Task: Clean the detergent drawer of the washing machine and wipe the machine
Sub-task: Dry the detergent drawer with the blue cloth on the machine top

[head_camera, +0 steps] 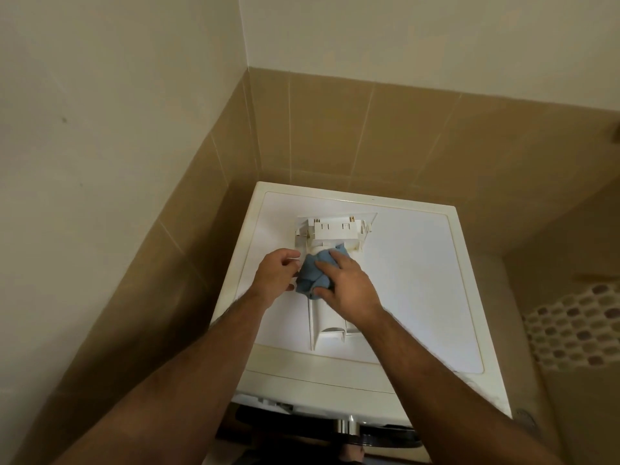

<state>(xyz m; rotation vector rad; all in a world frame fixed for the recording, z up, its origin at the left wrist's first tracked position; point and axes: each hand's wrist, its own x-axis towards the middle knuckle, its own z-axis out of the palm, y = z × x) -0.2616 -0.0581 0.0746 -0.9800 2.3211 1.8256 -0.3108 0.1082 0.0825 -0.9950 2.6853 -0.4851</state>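
Observation:
The white detergent drawer (pixel 330 229) lies lengthwise on top of the white washing machine (pixel 426 280), its front panel at the far end. My right hand (pixel 345 286) presses a crumpled blue cloth (pixel 310 275) down onto the middle of the drawer. My left hand (pixel 276 275) rests against the drawer's left side, fingers curled at the cloth's edge; whether it grips the drawer or only steadies it is unclear. The drawer's middle is hidden under the cloth and hands.
The machine stands in a corner, with beige tiled walls (pixel 335 129) behind and to the left. A mosaic-tiled surface (pixel 570 327) lies to the right. The machine's door and chrome trim (pixel 349 426) show below the top's front edge.

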